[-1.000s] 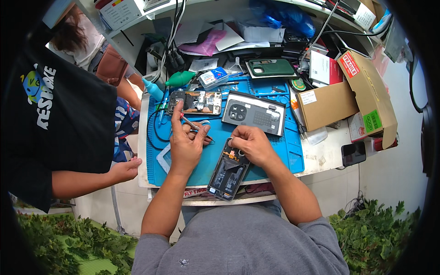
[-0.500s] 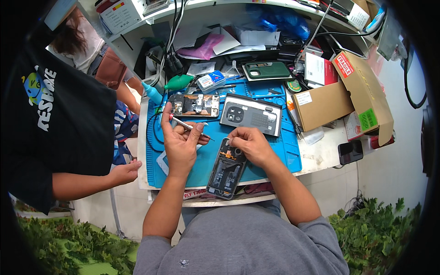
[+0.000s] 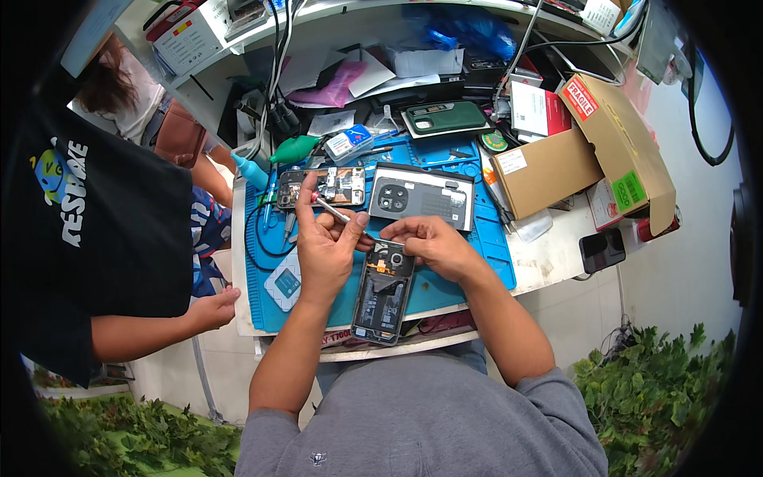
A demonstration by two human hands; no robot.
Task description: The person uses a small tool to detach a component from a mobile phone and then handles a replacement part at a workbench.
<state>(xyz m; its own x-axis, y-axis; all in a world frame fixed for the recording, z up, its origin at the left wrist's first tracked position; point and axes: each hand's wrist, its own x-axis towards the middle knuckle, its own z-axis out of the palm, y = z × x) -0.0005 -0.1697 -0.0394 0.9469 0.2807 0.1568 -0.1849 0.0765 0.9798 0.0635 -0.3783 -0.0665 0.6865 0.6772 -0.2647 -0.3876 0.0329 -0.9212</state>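
Observation:
An opened phone (image 3: 380, 306) with its dark battery and orange flex cable exposed lies on the blue mat's near edge in front of me. My left hand (image 3: 327, 253) grips a slim screwdriver (image 3: 335, 210) with a red end, its index finger raised along it. The driver's tip points down to the phone's top edge, close to my right fingertips. My right hand (image 3: 439, 248) is closed in a pinch over the phone's top right corner; whatever it pinches is hidden. Behind the phone lies a detached back cover (image 3: 421, 197) with a round camera area.
Another opened phone (image 3: 338, 188), a green case (image 3: 447, 118), a green blower bulb (image 3: 294, 149) and a small blue-and-white box (image 3: 350, 144) crowd the mat's far side. Cardboard boxes (image 3: 548, 176) stand at right beside a dark phone (image 3: 602, 251). Someone's hand (image 3: 213, 308) is at the left table edge.
My left hand has brought the screwdriver's tip down toward the phone's top edge and my right fingers. The phone has turned slightly more upright in view. The whole view has shifted a little.

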